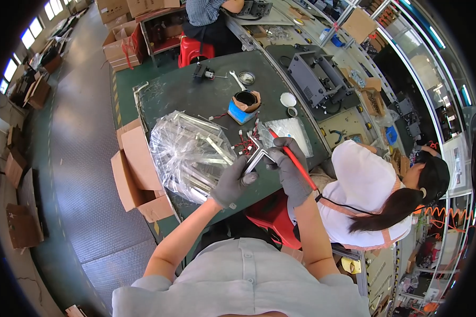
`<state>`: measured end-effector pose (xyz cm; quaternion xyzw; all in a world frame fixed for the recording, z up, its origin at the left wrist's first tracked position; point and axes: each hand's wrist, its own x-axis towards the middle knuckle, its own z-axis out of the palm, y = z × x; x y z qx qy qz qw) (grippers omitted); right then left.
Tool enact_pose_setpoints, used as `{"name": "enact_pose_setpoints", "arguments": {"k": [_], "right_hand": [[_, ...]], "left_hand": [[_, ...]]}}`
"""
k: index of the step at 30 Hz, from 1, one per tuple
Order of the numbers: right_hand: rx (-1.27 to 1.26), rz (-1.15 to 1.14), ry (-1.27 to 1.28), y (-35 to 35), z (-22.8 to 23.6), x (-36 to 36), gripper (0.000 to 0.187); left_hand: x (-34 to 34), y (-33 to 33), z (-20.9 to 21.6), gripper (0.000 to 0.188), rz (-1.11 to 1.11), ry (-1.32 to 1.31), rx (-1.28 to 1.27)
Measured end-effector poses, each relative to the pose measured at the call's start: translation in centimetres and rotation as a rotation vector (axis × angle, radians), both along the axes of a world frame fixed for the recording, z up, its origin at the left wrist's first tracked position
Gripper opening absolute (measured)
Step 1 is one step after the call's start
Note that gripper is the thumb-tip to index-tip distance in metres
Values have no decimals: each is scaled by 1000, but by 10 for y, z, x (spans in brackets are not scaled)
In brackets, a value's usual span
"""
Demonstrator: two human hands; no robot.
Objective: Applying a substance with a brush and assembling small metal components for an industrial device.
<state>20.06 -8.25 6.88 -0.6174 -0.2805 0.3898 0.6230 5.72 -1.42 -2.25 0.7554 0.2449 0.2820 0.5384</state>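
My left hand [231, 182], in a grey glove, is closed around a bent silver metal bracket [256, 156] held above the green table [180, 98]. My right hand [292, 170], gloved too, grips a slim red rod-shaped tool [303, 171] that slants across it; its kind does not show. The right fingertips are close to the bracket's right end. Left of the bracket lies a clear plastic bag [172, 153] full of metal strips. Beyond my hands are red wire connectors [244, 143], a flat clear bag [293, 132] and a blue container [242, 112] with a dark opening.
Farther back lie a wrench [237, 80], a round dish [247, 78] and a small motor-like part [202, 72]. An open cardboard box [137, 174] stands at the left table edge. A co-worker in white [354, 195] sits close on my right, near a grey metal frame [317, 79].
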Motion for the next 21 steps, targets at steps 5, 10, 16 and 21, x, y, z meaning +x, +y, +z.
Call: {"name": "enact_pose_setpoints", "arguments": {"k": [5, 10, 16, 21], "right_hand": [[-39, 225, 93, -7, 6, 14, 13], [-3, 425, 117, -9, 6, 19, 11], [-13, 430, 129, -11, -6, 19, 14], [34, 265, 125, -4, -16, 13, 21]], "left_hand": [[-21, -7, 12, 45, -319, -241, -684], [-36, -12, 16, 35, -546, -272, -1239], [-33, -32, 16, 39, -639, -470, -1322], [-29, -28, 22, 40, -441, -392, -1087]]}}
